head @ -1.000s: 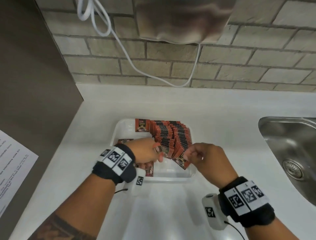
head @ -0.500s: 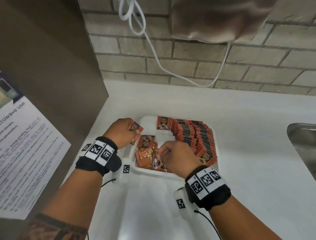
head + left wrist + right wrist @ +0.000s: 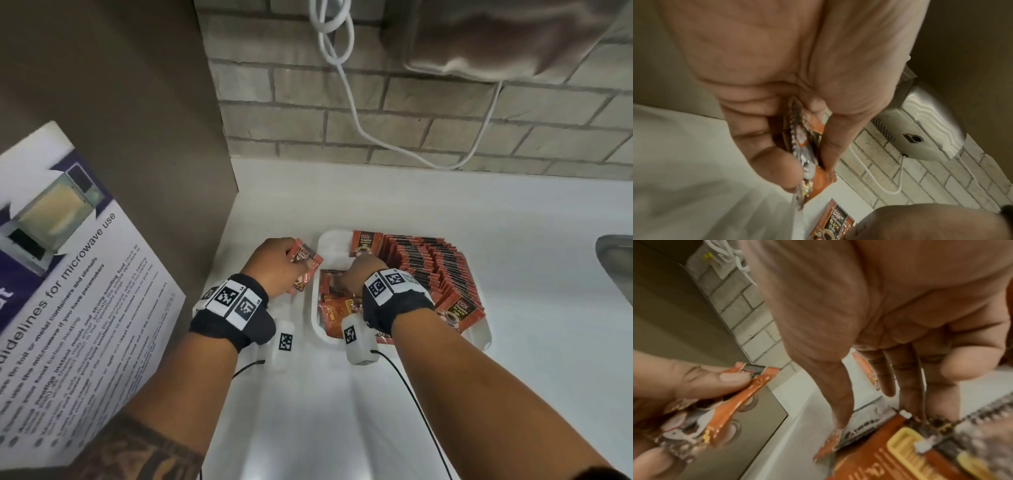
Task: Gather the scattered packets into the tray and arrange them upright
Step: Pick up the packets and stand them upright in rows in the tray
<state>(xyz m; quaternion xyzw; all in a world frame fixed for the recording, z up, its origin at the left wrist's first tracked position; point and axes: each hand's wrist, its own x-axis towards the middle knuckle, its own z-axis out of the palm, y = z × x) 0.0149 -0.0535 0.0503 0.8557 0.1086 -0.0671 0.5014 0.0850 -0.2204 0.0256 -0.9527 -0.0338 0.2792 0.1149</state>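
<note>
A white tray (image 3: pixel 329 240) sits on the counter with a long row of upright red packets (image 3: pixel 431 270) along its right side. One packet (image 3: pixel 365 243) faces me at the far end. Loose packets (image 3: pixel 334 308) lie flat in the tray's left part. My left hand (image 3: pixel 274 263) is outside the tray's left rim and grips a small bunch of packets (image 3: pixel 306 262) between thumb and fingers (image 3: pixel 826 146). My right hand (image 3: pixel 359 274) reaches down into the left part. In the right wrist view its thumb and fingertips (image 3: pixel 908 402) pinch a loose packet (image 3: pixel 865 423) by its edges.
A brown cabinet side (image 3: pixel 120 137) with a microwave notice (image 3: pixel 68 308) stands close on the left. The brick wall behind carries a white cable (image 3: pixel 352 102) and a wall unit (image 3: pixel 496 34). A steel sink (image 3: pixel 616 260) is at the right edge. White counter (image 3: pixel 342 411) lies in front.
My left hand has come out of the tray to its left with packets in it. My right hand moved from the row's near end to the loose packets on the left.
</note>
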